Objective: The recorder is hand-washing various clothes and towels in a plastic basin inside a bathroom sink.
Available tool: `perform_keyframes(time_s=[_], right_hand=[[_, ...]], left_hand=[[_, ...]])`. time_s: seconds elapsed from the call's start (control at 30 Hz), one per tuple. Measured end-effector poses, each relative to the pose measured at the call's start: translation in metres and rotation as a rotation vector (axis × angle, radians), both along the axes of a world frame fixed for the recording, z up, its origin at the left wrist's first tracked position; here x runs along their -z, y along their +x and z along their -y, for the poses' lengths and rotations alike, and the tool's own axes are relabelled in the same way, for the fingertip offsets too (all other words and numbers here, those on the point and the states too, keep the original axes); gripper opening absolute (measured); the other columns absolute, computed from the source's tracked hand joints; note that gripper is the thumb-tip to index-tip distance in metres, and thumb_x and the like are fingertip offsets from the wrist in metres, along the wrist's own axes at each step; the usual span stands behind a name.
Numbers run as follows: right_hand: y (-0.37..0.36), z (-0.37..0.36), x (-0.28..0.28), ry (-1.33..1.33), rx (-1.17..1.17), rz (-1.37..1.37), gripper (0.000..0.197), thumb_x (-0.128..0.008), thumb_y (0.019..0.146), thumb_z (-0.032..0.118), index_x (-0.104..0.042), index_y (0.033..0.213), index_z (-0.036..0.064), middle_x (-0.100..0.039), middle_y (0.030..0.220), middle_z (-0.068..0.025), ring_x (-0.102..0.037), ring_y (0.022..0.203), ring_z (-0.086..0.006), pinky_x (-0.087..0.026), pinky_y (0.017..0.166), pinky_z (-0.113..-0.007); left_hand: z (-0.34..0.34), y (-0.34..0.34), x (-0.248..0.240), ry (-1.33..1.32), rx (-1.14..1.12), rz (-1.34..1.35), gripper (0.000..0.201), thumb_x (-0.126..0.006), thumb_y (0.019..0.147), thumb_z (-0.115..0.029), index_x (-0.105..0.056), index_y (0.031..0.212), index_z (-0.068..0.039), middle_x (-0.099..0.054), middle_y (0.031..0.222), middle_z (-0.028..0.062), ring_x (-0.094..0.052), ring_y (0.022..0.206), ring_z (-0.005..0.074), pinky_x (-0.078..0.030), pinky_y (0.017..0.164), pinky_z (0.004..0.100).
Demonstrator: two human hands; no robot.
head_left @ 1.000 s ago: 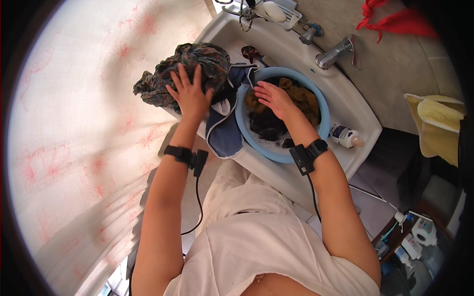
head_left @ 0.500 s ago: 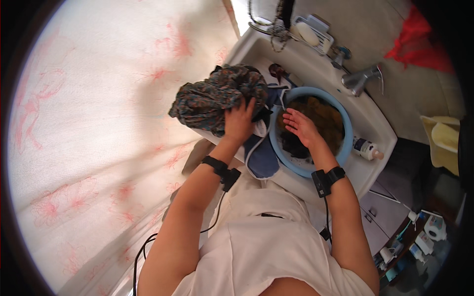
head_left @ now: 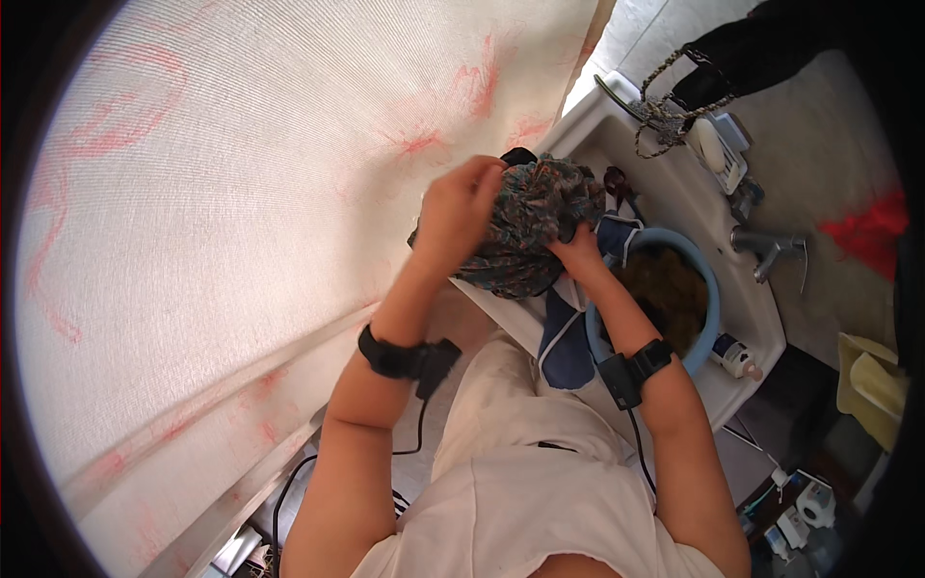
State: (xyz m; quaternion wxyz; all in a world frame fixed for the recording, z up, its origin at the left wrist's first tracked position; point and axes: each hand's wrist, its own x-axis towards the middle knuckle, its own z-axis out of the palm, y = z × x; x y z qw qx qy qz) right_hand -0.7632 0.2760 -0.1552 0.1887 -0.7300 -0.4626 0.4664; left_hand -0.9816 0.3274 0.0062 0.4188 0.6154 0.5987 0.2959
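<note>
A bunched, dark patterned cloth [head_left: 535,226] lies heaped on the left corner of the sink, against the curtain. My left hand [head_left: 458,212] is at its far left side, fingers curled on the edge of the cloth beside a small black patch; the fingertips are partly hidden. From the right, my right hand [head_left: 578,252] grips the cloth, with its fingers tucked into the folds. My right forearm crosses a light-blue basin [head_left: 714,289] of dark water with a brownish soaked fabric [head_left: 670,289] in it. Below the heap, a blue cloth with white edging [head_left: 567,342] hangs over the sink's front.
The white sink [head_left: 665,173] has a chrome faucet [head_left: 771,252] and a soap dish [head_left: 718,154] along its back. A pump bottle [head_left: 736,356] lies right of the basin. A white curtain with pink flowers [head_left: 241,193] fills the left. Cables hang from my wristbands.
My left hand has moved from the top of the patterned cloth to its far left edge. My right hand has left the space over the basin and taken hold of the cloth. The view has shifted left.
</note>
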Motion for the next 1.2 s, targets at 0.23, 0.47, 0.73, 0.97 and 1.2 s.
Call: perform_keyframes(time_s=[0.23, 0.47, 0.73, 0.97, 1.2], right_hand=[[-0.007, -0.005, -0.027, 0.161, -0.177, 0.057, 0.060, -0.076, 0.071, 0.030, -0.051, 0.117, 0.0001, -0.058, 0.114, -0.0246, -0.055, 0.107, -0.0391, -0.045, 0.088, -0.043], [0.018, -0.001, -0.026, 0.228, -0.224, -0.242, 0.048, -0.070, 0.077, 0.017, -0.052, 0.118, 0.0011, -0.060, 0.113, -0.0180, -0.057, 0.106, -0.0323, -0.044, 0.089, -0.038], [0.053, 0.012, -0.030, -0.017, -0.014, -0.423, 0.039, -0.057, 0.084, 0.006, -0.051, 0.122, 0.0000, -0.060, 0.114, -0.0102, -0.055, 0.103, -0.0204, -0.043, 0.091, -0.033], [0.040, -0.010, -0.044, -0.175, 0.676, -0.640, 0.043, -0.039, 0.098, 0.032, -0.042, 0.131, 0.0052, -0.052, 0.125, -0.0098, -0.055, 0.110, -0.0236, -0.047, 0.092, -0.038], [0.050, 0.009, -0.027, -0.069, 0.566, -0.782, 0.050, -0.038, 0.099, 0.035, -0.036, 0.138, 0.0053, -0.046, 0.134, -0.0094, -0.045, 0.122, -0.0234, -0.041, 0.098, -0.038]], left_hand=[[-0.053, -0.093, 0.076, -0.072, -0.066, -0.250, 0.061, -0.052, 0.089, -0.021, -0.028, 0.145, -0.015, -0.044, 0.136, 0.0214, -0.043, 0.126, 0.0356, -0.035, 0.103, 0.0390], [-0.080, -0.104, 0.111, 0.086, -0.136, -0.401, 0.068, -0.059, 0.087, -0.025, -0.025, 0.146, -0.019, -0.047, 0.135, 0.0187, -0.046, 0.125, 0.0309, -0.037, 0.101, 0.0389], [-0.094, -0.116, 0.147, -0.227, -0.146, -0.104, 0.070, -0.063, 0.083, -0.027, -0.030, 0.144, -0.017, -0.051, 0.130, 0.0206, -0.048, 0.122, 0.0337, -0.039, 0.099, 0.0401], [-0.087, -0.128, 0.178, -0.184, -0.143, -0.039, 0.081, -0.062, 0.084, -0.025, -0.014, 0.149, -0.025, -0.045, 0.135, 0.0240, -0.043, 0.127, 0.0347, -0.036, 0.102, 0.0419], [-0.096, -0.112, 0.163, -0.116, -0.134, 0.028, 0.082, -0.063, 0.084, -0.026, -0.014, 0.149, -0.020, -0.043, 0.137, 0.0238, -0.042, 0.128, 0.0340, -0.035, 0.104, 0.0399]])
